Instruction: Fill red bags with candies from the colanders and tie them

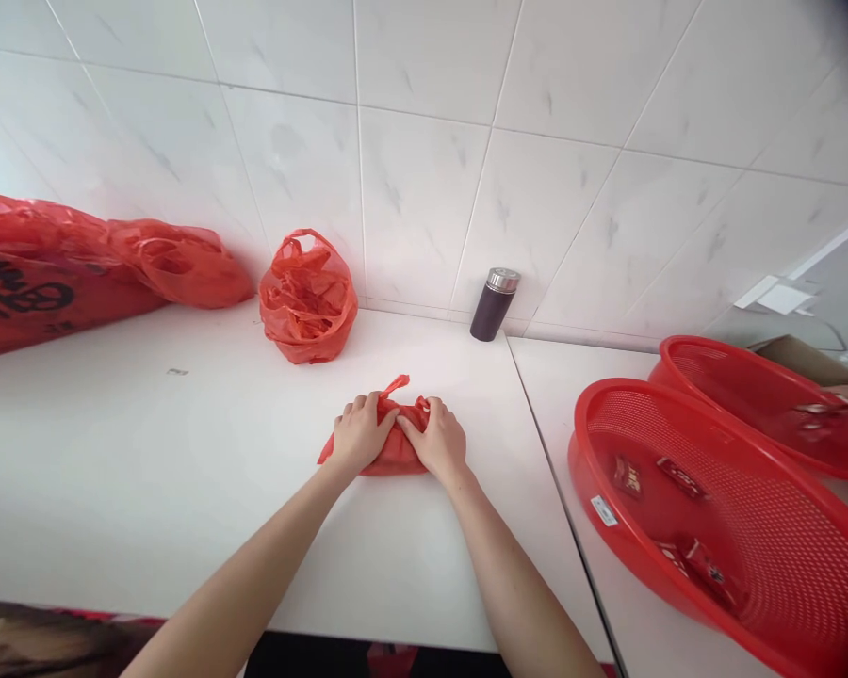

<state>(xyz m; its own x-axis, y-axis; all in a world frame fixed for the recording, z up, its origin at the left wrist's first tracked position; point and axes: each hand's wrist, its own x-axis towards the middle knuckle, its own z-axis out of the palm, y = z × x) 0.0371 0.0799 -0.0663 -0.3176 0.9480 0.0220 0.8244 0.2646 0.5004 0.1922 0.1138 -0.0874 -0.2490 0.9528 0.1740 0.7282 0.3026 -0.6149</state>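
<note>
A small red plastic bag point(396, 450) lies on the white table point(184, 471) in front of me, its twisted handles sticking up at the top. My left hand point(359, 431) presses on its left side with fingers curled around the plastic. My right hand point(436, 435) grips its right side the same way, thumbs meeting over the middle. Both hands are closed on the bag.
A stuffed red bag point(308, 299) stands by the tiled wall behind. A large red printed bag point(57, 273) lies at the far left. A dark flask with a silver lid point(494, 303) stands at the wall. Two red mesh baskets point(721, 527) with small red packets sit on the right.
</note>
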